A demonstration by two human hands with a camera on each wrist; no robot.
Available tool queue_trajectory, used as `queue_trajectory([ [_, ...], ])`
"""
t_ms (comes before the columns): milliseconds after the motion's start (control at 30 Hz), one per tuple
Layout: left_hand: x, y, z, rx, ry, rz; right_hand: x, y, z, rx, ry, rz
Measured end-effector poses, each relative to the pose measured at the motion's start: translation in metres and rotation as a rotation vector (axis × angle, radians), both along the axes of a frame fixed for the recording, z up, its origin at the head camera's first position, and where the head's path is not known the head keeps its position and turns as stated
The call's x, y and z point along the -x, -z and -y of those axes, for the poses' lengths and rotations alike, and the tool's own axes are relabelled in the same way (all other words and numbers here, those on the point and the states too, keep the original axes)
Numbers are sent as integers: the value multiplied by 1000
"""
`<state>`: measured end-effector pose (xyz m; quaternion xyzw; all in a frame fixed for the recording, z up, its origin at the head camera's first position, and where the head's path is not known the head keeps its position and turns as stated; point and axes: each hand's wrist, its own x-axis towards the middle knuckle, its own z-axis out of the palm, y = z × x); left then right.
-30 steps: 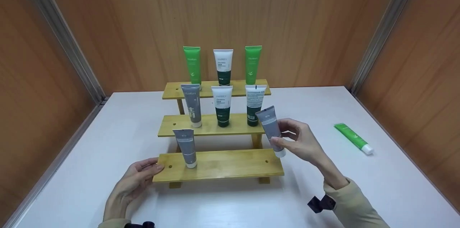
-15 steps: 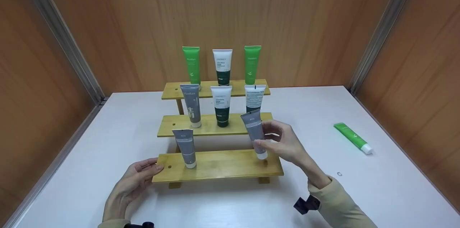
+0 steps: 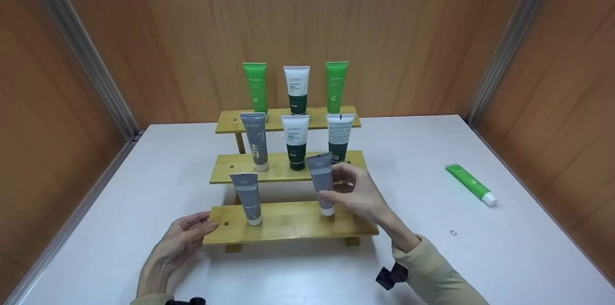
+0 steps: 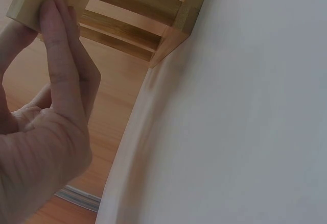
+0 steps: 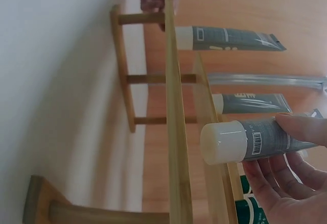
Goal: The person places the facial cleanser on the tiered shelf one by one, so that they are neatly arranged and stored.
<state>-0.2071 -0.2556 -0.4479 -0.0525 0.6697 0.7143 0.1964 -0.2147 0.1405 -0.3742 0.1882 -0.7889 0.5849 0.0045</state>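
Note:
My right hand (image 3: 359, 195) pinches a grey squeeze tube (image 3: 320, 175) between thumb and fingers, white cap downward and leaning slightly. It is over the right half of the bottom shelf of a three-step wooden display stand (image 3: 293, 228). In the right wrist view the tube's white cap (image 5: 224, 142) shows a small gap above the shelf board (image 5: 177, 132). My left hand (image 3: 175, 242) grips the left end of that shelf, thumb on top and fingers beneath. Another grey tube (image 3: 247, 199) stands on its cap toward the shelf's left end.
On the middle shelf stand a grey tube (image 3: 255, 141) and two white-and-dark-green tubes (image 3: 296, 141). Two green tubes (image 3: 256, 86) flank a white-and-dark-green one (image 3: 297, 89) on top. A loose green tube (image 3: 471, 184) lies on the white table (image 3: 504, 247) at right, near a small ring (image 3: 453, 232).
My right hand has carried the grey tube leftward, from beside the bottom shelf's right end to over the shelf, tilting it more upright. My left hand has kept its grip.

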Motion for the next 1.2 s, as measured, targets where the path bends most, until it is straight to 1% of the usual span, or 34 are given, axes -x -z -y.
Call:
queue_trajectory([
  [367, -1, 0, -2, 10, -23, 4, 2, 7, 21, 25, -2, 29],
  [600, -1, 0, 0, -22, -6, -6, 3, 12, 32, 45, -12, 21],
  [800, -1, -1, 0, -44, -3, -4, 4, 14, 40, 84, -18, 27],
  [1033, -1, -1, 0, -25, -2, 0, 3, 15, 46, 75, -22, 16],
  [1200, 0, 0, 0, -16, -12, 3, 3, 15, 47, 83, -34, 3],
])
